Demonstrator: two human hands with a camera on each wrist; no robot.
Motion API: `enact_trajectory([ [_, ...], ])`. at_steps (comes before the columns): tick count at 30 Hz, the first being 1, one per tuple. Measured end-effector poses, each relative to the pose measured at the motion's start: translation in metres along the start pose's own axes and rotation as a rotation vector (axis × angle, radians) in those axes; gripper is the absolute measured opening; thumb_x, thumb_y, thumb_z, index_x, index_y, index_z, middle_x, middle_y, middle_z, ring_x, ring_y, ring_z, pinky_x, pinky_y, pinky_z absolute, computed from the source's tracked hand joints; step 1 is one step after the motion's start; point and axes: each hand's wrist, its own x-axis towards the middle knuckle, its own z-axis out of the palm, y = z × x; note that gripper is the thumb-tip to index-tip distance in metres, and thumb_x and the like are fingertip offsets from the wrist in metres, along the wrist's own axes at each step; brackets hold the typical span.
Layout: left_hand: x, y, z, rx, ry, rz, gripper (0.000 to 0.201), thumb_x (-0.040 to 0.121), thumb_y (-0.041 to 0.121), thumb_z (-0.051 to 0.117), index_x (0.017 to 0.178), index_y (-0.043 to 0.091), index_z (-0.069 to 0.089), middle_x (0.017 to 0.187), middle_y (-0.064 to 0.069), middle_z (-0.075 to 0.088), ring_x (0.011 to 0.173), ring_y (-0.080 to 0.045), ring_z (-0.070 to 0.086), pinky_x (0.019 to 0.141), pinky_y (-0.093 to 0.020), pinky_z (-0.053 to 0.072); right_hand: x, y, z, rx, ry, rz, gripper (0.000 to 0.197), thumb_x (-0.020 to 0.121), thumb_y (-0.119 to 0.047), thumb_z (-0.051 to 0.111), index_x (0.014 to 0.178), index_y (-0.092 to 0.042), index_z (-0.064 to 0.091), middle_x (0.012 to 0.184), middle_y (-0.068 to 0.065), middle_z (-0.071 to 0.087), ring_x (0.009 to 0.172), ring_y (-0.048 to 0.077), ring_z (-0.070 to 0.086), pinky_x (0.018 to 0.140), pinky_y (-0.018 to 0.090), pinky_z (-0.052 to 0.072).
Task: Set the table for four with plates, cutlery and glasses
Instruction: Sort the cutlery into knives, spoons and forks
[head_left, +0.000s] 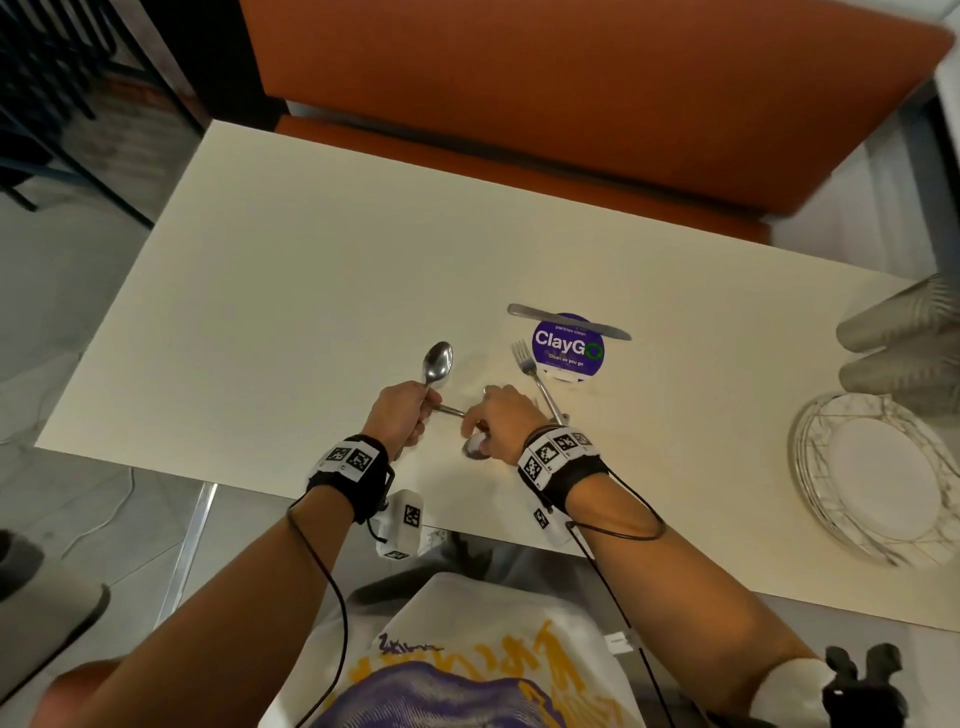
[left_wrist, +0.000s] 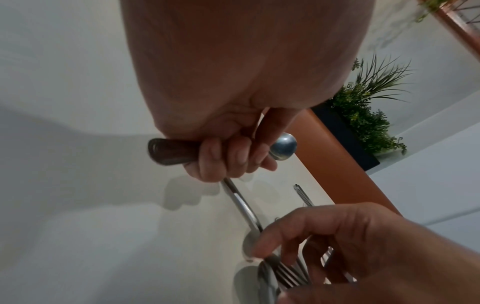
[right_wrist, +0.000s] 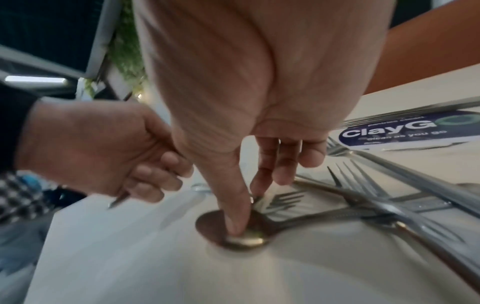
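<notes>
— Right hand (right_wrist: 262, 115): thumb and forefinger pinch a spoon (right_wrist: 233, 230) bowl flat on the table (head_left: 311, 260).
— Left hand (head_left: 400, 415)?
— Fisted around cutlery (head_left: 438, 361). Forks (right_wrist: 345, 179) overlap that spoon's handle; lifting could drag them.

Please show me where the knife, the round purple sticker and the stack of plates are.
knife (head_left: 569, 322): head view, middle of the blade.
purple sticker (head_left: 569, 345): head view, on the white lettering.
stack of plates (head_left: 883, 478): head view, centre of the top plate.
</notes>
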Motion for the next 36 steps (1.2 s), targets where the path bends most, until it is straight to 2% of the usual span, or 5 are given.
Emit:
enact_trajectory([
  [8,0.006,0.000,-0.010,0.014,0.021,0.070,0.029,0.099,0.014,0.038,0.092,0.006,0.065,0.060,-0.002,0.050,0.045,-0.016,0.041,0.037,-0.023,0.030,0.006,-0.012,-0.012,0.128,-0.007,-0.010,0.010,0.077,-0.029,0.082,0.085,-0.028,0.076,0.095,-0.002,0.068,0.094,0.019,0.063,0.088,0.037,0.056],
  [16,0.014,0.021,0.006,-0.051,-0.063,0.181,0.027,0.104,0.007,0.039,0.095,-0.001,0.063,0.076,-0.018,0.064,0.070,-0.031,0.069,0.077,-0.047,0.060,-0.003,-0.004,-0.081,0.506,0.310,-0.029,0.008,0.085,-0.017,0.077,0.089,-0.021,0.071,0.087,-0.011,0.067,0.078,0.001,0.059,0.070,0.017,0.044],
  [24,-0.003,0.046,0.038,-0.139,-0.262,0.187,0.027,0.107,0.008,0.041,0.110,-0.006,0.064,0.090,-0.027,0.070,0.078,-0.040,0.073,0.074,-0.046,0.063,0.001,0.017,-0.097,0.963,0.678,0.320,0.013,0.083,-0.020,0.079,0.084,-0.026,0.067,0.089,0.003,0.075,0.085,0.023,0.073,0.083,0.042,0.062],
  [28,-0.007,0.052,0.047,-0.061,-0.279,0.199,0.030,0.106,0.011,0.041,0.111,-0.002,0.068,0.076,-0.016,0.064,0.053,-0.025,0.056,0.049,-0.029,0.046,0.001,0.020,-0.089,0.958,0.701,0.370,0.011,0.082,-0.018,0.078,0.087,-0.019,0.069,0.084,0.001,0.074,0.081,0.023,0.073,0.082,0.041,0.061],
  [36,0.000,0.052,0.051,-0.017,-0.298,0.153,0.036,0.103,0.019,0.039,0.105,0.007,0.073,0.062,0.002,0.048,0.045,-0.014,0.030,0.046,-0.025,0.020,-0.011,0.029,-0.096,0.900,0.556,0.201,0.023,0.090,-0.008,0.067,0.112,-0.014,0.071,0.095,0.008,0.076,0.073,0.025,0.074,0.067,0.037,0.062],
])
